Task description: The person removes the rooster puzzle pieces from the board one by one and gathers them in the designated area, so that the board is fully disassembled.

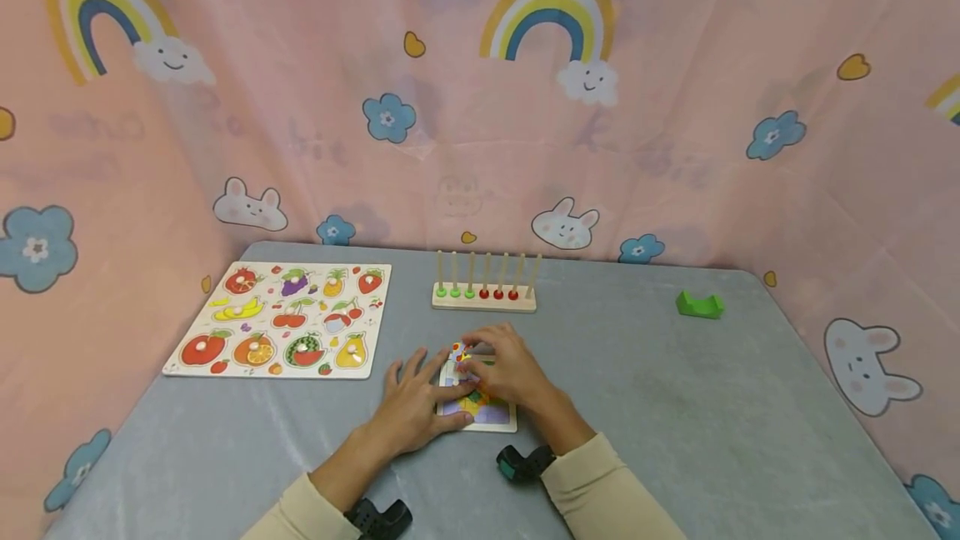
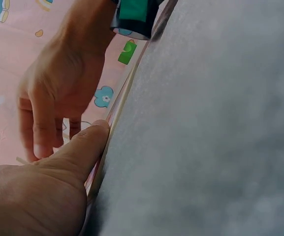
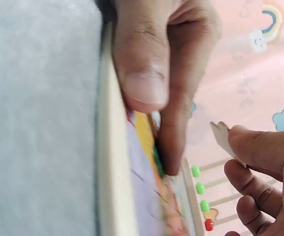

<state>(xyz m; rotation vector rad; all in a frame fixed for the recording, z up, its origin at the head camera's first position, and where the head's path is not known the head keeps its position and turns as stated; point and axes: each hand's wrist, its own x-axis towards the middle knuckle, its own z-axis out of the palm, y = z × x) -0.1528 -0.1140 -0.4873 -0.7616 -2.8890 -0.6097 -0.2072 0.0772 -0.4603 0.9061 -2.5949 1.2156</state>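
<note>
A small jigsaw board [image 1: 491, 425] with a coloured picture lies on the table in front of me. My left hand [image 1: 408, 407] rests on its left side, thumb and fingers spread out. The left thumb [image 3: 144, 83] presses near the board's edge in the right wrist view. Above the board, my right hand [image 1: 513, 369] pinches a thin wooden puzzle piece [image 3: 223, 139] between thumb and forefinger. This piece stands tilted, apart from the board in the right wrist view. In the left wrist view the right hand [image 2: 58, 83] hangs over the left thumb; the piece is hidden there.
To the left lies a fruit peg puzzle [image 1: 273, 337] with its pieces in it. Behind the hands stands a wooden peg rack [image 1: 483, 303] with green and red beads. A green curved block [image 1: 700, 305] sits far right. A pink patterned curtain [image 1: 465, 173] hangs behind the table.
</note>
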